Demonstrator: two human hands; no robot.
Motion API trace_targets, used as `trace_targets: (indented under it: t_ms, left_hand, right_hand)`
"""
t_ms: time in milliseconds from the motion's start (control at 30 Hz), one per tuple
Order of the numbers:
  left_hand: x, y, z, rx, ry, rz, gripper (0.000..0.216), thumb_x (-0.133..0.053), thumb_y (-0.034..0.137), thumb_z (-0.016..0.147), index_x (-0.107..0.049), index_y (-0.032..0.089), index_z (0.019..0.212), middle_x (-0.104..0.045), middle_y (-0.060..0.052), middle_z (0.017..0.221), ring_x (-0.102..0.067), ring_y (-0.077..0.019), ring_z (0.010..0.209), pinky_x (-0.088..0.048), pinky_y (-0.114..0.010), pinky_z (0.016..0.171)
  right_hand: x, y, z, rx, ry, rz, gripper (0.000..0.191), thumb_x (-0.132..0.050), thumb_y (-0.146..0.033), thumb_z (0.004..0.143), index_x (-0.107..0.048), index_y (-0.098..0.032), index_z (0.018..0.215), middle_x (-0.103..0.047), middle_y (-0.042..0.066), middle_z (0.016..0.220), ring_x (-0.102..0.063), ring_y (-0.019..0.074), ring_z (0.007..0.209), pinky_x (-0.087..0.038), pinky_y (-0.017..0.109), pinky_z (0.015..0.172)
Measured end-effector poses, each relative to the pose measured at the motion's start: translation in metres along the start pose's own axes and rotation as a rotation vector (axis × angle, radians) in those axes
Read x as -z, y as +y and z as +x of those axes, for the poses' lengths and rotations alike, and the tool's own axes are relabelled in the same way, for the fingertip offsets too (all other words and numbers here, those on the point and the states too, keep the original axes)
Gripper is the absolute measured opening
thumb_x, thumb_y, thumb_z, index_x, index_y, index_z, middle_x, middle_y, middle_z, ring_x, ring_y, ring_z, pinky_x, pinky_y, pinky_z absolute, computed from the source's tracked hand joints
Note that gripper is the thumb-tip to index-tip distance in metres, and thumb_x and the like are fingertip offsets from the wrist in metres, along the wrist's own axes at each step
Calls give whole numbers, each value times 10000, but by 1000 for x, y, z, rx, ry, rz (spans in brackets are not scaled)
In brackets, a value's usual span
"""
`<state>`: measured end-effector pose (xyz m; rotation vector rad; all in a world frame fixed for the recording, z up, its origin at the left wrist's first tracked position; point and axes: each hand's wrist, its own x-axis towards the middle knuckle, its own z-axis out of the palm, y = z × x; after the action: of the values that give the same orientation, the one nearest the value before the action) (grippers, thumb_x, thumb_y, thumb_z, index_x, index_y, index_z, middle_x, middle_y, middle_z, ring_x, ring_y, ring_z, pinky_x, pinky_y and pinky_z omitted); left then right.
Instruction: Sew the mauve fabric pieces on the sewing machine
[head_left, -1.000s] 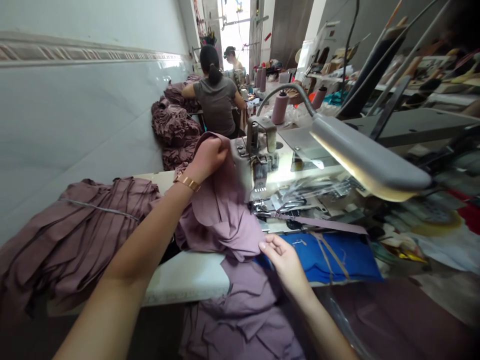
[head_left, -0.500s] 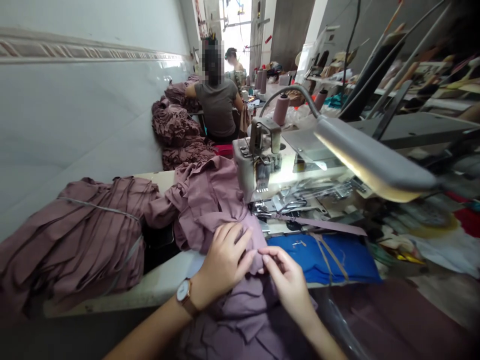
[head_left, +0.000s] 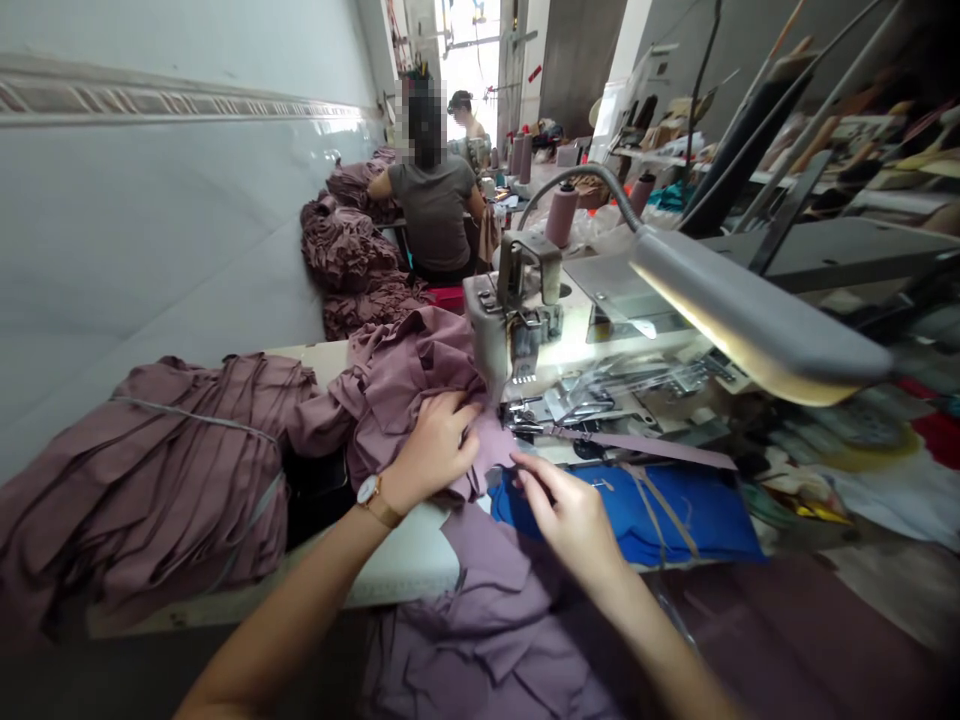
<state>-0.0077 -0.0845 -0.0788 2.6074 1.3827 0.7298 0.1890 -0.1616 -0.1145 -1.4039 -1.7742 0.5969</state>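
Head camera shows me mauve cloth (head_left: 394, 385) just beside the sewing machine (head_left: 570, 338), left hand (head_left: 431, 450) spread on it, right hand (head_left: 566, 510) at its edge, pinch unclear, and I reckon uneven pushing could bunch it.

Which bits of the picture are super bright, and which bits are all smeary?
Head view: the window glares white; head view: the lamp shines on the sewing machine; head view: the far right looks smeary, while the left hand and right hand look clearer.
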Motion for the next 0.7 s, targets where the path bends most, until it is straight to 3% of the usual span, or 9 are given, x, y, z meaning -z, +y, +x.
trace_targets:
  t_ms: [100,200,367,533,700]
  left_hand:
    - [-1,-22,20,-58,-36,-93,392,-504,149,829,-637,157,1198,-593,-128,1215,-535,-266,1163,-401,-422,1042]
    - [-4,-49,43,-135,-74,-239,378,-512,144,809,-670,145,1153,-603,-121,1242,-554,-256,1151,-401,-403,1057]
    - [-13,-80,61,-105,-57,-324,368,-512,154,818,-674,149,1148,-640,-92,1229,-586,-236,1131,-435,-383,1045]
    - [-18,-61,25,43,35,-351,353,-459,249,929,-629,162,1226,-512,-117,1409,-429,-255,1343,-319,-441,1146]
    - [-9,-19,-31,229,92,-425,398,-484,332,953,-544,213,1328,-382,-92,1520,-327,-243,1419,-281,-439,1173]
  right_hand:
    - [4,-5,9,-18,-74,-198,377,-469,-278,946,-647,-207,1271,-798,98,837,-742,271,685,-542,344,655]
    - [9,-13,20,-20,-139,-308,420,-490,-296,931,-613,-202,1322,-787,85,722,-728,283,613,-526,341,596]
    - [16,-16,15,-18,-132,-180,337,-519,-280,920,-669,-199,1211,-789,74,809,-727,247,682,-527,311,650]
    - [7,1,-20,14,-169,-69,161,-539,-218,922,-699,-225,913,-752,43,882,-687,224,829,-501,302,750]
    - [-34,2,-30,121,-190,-304,71,-623,-218,865,-679,-199,905,-676,79,884,-584,271,855,-431,372,777]
